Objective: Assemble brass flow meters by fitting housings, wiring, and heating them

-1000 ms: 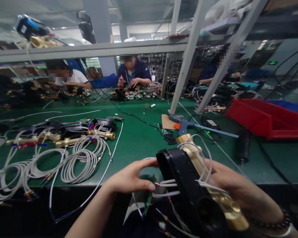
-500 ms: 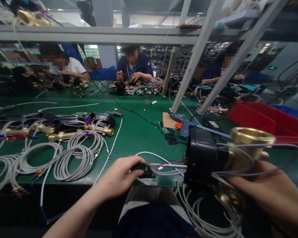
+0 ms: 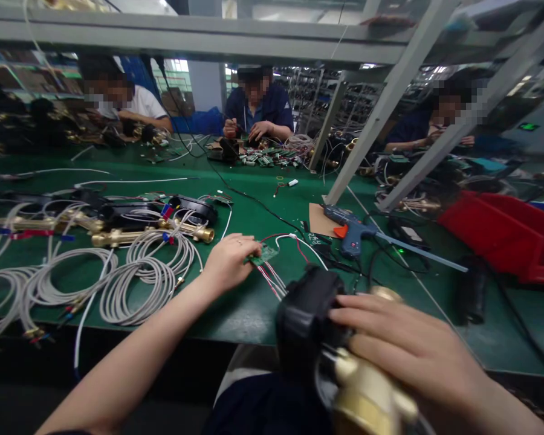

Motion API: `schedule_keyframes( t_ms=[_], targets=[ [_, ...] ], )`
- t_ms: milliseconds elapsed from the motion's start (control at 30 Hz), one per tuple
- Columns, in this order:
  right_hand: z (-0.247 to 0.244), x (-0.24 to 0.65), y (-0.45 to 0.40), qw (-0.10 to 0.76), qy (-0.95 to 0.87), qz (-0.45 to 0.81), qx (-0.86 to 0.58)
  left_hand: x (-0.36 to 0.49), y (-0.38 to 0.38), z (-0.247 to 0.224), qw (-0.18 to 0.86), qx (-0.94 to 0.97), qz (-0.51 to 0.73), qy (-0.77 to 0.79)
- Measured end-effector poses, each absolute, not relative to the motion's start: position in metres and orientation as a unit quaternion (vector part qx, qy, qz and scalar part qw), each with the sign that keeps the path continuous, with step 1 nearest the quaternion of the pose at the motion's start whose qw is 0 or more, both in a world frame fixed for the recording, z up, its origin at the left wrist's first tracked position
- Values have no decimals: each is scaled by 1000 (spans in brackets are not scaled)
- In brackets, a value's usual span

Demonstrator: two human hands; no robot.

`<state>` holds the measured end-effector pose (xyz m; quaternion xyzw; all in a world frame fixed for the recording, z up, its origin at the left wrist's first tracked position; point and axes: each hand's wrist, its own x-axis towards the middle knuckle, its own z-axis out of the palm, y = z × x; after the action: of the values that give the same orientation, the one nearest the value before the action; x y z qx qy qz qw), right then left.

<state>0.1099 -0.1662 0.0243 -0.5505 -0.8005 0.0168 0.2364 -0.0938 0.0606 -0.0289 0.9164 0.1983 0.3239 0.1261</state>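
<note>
My left hand (image 3: 232, 261) pinches a small green circuit board (image 3: 265, 255) over the bench. Red and white wires (image 3: 272, 278) run from the board toward a black plastic housing (image 3: 306, 320). That housing is joined to a brass pipe fitting (image 3: 367, 396), blurred and tilted, low in the view near my lap. Wrapped over the housing and the brass is my right hand (image 3: 399, 338), its fingers closed on the meter; its thumb is hidden. Beyond it a blue-grey glue gun (image 3: 351, 232) with an orange trigger lies on the bench.
On the left of the green bench (image 3: 240, 308) lie several brass meters (image 3: 131, 234) with coiled grey cables (image 3: 136, 296). A red bin (image 3: 494, 241) stands at right. Slanting metal posts (image 3: 385, 103) rise behind the glue gun. Co-workers (image 3: 258, 109) sit across, beside piled circuit boards (image 3: 272, 158).
My right hand has turned the meter over and brought it left and down, its brass opening no longer facing up. My left hand has moved up and away with the circuit board.
</note>
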Motion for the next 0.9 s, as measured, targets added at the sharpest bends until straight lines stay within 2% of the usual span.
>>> schedule_keyframes(
  t_ms=[100, 200, 267, 400, 500, 567, 667, 767, 833, 900],
  targets=[
    [29, 76, -133, 75, -879, -32, -471, -80, 71, -38, 72, 938, 307, 146],
    [34, 56, -107, -71, -867, 68, -488, -74, 72, -52, 78, 943, 294, 136],
    [37, 49, -95, -110, -851, 114, -501, -74, 74, -61, 101, 940, 284, 157],
    [36, 45, -75, -122, -827, 123, -536, -74, 84, -75, 131, 939, 259, 186],
    [31, 49, -64, -103, -823, 114, -546, -69, 88, -80, 146, 943, 227, 196],
    [29, 56, -64, -55, -838, 113, -531, -66, 88, -79, 153, 946, 204, 202],
    [29, 71, -83, 90, -851, 73, -513, -72, 79, -71, 152, 949, 178, 212],
    [28, 79, -119, 227, -797, 5, -559, -95, 62, -58, 136, 944, 159, 254],
    [21, 76, -141, 258, -768, -15, -586, -116, 45, -51, 179, 932, 150, 279],
    [9, 68, -156, 250, -764, -31, -595, -135, 25, -49, 298, 911, 124, 258]
  ],
)
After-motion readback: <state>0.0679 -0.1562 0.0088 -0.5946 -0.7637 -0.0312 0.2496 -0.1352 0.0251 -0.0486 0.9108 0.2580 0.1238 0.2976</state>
